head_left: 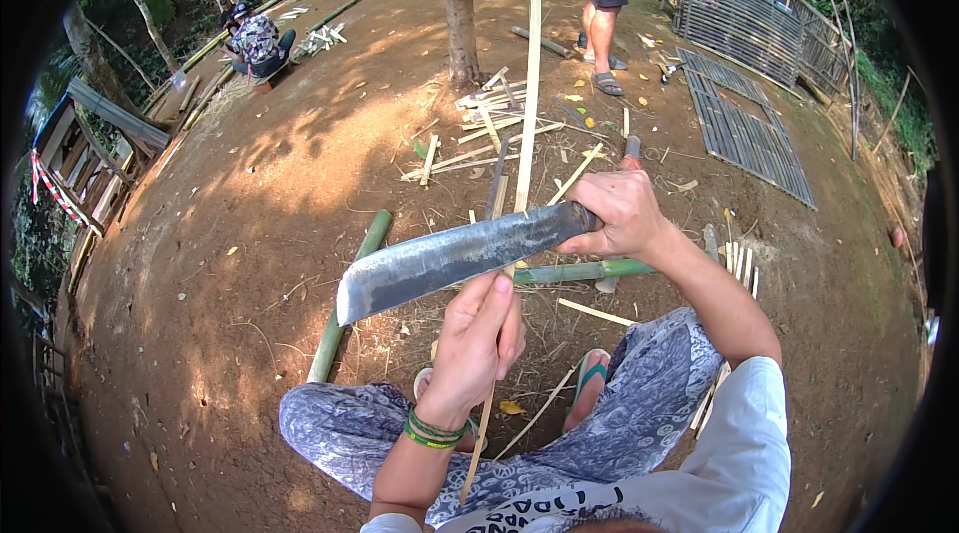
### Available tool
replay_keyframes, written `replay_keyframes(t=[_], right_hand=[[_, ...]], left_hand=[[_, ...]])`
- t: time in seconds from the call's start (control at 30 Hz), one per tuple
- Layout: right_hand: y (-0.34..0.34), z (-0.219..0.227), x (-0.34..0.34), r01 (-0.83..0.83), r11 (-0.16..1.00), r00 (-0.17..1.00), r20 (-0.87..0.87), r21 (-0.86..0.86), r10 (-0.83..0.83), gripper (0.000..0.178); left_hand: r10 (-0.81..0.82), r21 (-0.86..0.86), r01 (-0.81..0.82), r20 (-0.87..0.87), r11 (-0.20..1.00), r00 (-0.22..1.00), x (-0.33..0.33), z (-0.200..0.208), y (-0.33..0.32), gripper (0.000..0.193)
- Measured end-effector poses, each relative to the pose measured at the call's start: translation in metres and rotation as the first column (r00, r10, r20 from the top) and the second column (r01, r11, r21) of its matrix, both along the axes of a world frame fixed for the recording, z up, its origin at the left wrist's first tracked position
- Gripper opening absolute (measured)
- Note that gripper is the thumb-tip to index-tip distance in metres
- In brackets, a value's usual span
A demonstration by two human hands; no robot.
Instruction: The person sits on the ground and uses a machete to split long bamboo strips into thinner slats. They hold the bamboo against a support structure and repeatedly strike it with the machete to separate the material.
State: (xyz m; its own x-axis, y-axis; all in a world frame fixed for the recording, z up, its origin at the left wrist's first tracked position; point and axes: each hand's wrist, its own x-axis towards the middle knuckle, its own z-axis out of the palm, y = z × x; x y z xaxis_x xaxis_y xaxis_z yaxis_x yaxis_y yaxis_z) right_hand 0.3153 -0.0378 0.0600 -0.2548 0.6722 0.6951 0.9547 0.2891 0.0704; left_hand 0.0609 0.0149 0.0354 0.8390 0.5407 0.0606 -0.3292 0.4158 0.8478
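My right hand is closed round the grip of a broad machete. Its grey blade points left and lies slanted across a pale, narrow bamboo strip. A reddish handle end shows just beyond that hand. Just below the blade, my left hand pinches the strip between thumb and fingers. One end of the strip rises far ahead past the top of the view; the other hangs down towards my lap. How deep the edge sits against the strip cannot be made out.
Green bamboo poles lie on the dirt close ahead, one crossing between my feet and the blade. Split strips are scattered farther off, by a tree trunk. Two people stand ahead; another person squats far left. Slatted bamboo panels lie right.
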Motion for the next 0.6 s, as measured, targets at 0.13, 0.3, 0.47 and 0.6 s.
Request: replay_keyframes(t=[0.13,0.3,0.47,0.6], right_hand=[[-0.001,0.005,-0.001,-0.006,1.000,1.000,0.029,0.012,0.006,0.056],[-0.002,0.010,0.016,0.149,0.987,0.984,-0.104,0.060,-0.142,0.056],[-0.007,0.015,0.026,0.162,0.985,0.953,-0.270,0.066,-0.139,0.059],[-0.010,0.010,0.013,0.136,0.991,0.988,-0.073,0.021,-0.134,0.059]], left_hand=[[-0.021,-0.038,0.021,0.005,0.999,1.000,-0.004,0.000,-0.001,0.038],[-0.091,-0.081,0.092,0.025,0.992,0.996,-0.015,-0.002,-0.013,0.040],[-0.122,-0.030,0.122,0.010,0.992,0.992,-0.022,-0.008,-0.018,0.049],[-0.117,-0.037,0.116,-0.022,0.993,0.993,-0.021,-0.002,-0.014,0.049]])
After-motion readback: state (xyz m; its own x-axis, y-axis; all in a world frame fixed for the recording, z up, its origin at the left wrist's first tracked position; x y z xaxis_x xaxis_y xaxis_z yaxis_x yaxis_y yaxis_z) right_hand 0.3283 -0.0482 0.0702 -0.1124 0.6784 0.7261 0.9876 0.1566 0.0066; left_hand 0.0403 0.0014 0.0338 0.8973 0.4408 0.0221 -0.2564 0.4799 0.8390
